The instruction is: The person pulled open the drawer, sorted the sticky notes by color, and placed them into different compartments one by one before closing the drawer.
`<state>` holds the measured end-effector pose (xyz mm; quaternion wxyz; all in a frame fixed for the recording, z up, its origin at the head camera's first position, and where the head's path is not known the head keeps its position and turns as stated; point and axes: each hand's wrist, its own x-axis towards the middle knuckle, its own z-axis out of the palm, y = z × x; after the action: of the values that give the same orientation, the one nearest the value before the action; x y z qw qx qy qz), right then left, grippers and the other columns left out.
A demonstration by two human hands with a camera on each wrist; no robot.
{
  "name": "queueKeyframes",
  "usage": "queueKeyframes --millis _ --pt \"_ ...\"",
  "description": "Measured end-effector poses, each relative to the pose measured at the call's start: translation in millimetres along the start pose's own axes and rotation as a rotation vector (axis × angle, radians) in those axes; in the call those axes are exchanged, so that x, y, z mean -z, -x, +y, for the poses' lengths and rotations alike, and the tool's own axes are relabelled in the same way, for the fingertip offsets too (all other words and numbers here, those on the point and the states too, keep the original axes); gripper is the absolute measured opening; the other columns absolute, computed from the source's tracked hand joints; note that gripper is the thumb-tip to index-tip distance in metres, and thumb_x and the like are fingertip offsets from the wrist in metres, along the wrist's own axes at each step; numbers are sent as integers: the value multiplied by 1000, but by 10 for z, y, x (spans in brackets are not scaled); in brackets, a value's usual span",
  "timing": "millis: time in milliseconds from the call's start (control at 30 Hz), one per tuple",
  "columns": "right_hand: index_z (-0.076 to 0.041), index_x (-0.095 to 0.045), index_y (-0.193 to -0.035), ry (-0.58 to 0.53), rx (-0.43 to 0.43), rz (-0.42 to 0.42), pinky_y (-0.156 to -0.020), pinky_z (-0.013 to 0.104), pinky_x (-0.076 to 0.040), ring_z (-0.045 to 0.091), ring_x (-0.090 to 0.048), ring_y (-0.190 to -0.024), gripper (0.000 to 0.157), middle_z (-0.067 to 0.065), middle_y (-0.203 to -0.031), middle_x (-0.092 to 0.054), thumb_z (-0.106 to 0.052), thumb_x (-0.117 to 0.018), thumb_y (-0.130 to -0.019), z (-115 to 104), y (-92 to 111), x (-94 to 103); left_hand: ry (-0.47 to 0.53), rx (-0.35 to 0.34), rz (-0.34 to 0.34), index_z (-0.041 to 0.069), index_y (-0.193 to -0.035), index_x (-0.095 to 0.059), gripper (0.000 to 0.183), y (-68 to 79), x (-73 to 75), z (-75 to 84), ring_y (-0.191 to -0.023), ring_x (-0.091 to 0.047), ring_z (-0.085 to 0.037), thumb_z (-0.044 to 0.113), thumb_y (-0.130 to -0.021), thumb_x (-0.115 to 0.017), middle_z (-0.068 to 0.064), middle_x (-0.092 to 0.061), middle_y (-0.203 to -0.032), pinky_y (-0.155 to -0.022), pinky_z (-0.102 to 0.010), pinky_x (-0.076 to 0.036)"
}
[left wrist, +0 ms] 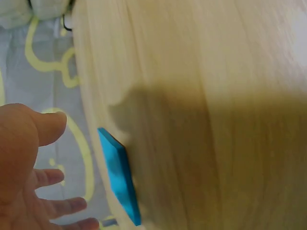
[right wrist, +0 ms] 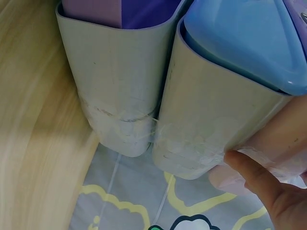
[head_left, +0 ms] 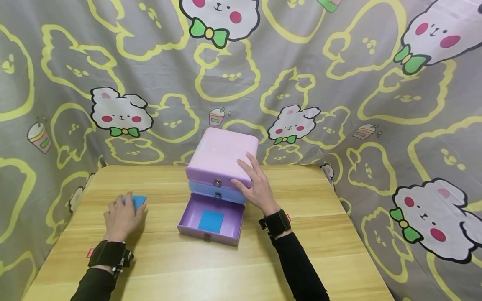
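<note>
A small three-drawer box stands on the table with a pink top. Its bottom purple drawer is pulled out and holds a flat blue square. My right hand rests on the box's right front corner, fingers spread over the top. A second flat blue square lies on the table at the left. My left hand reaches over this square, its fingers loosely extended. In the left wrist view, thumb and fingers are apart from the blue piece.
The wooden table ends at the back against a patterned curtain. Above the pulled-out drawer, the blue middle drawer protrudes slightly. Clear tape runs along the box's pale side.
</note>
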<state>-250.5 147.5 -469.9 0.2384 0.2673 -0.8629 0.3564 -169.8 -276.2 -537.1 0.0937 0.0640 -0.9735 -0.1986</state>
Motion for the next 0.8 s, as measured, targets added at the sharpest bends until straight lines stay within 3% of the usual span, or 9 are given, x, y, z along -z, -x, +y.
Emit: queueKeyframes --millis 400,600,800 --pt "-28 -51 -149 -6 -17 -10 -114 62 -41 35 -36 -152 70 6 -169 -28 -70 -54 -92 -8 12 -4 -1 93 -200 -10 -147 -22 73 -13 -27 -186 -115 -37 -74 39 -103 -53 -56 -34 -128 -83 -80 -38" --pt "-30 -50 -149 -10 -36 -17 -112 66 -41 37 -37 -151 68 5 -169 -27 -65 -60 -92 -15 10 9 -39 75 -173 -10 -141 -28 68 -23 -78 -233 -113 -38 -73 36 -101 -57 -54 -41 -122 -80 -80 -41" --pt "-31 -50 -149 -9 -49 -25 -113 65 -41 35 -36 -152 72 3 -170 -26 -73 -51 -91 -34 11 12 -50 53 -113 -10 -134 -36 64 -19 -99 -269 -107 -43 -70 34 -97 -63 -51 -44 -117 -71 -75 -44"
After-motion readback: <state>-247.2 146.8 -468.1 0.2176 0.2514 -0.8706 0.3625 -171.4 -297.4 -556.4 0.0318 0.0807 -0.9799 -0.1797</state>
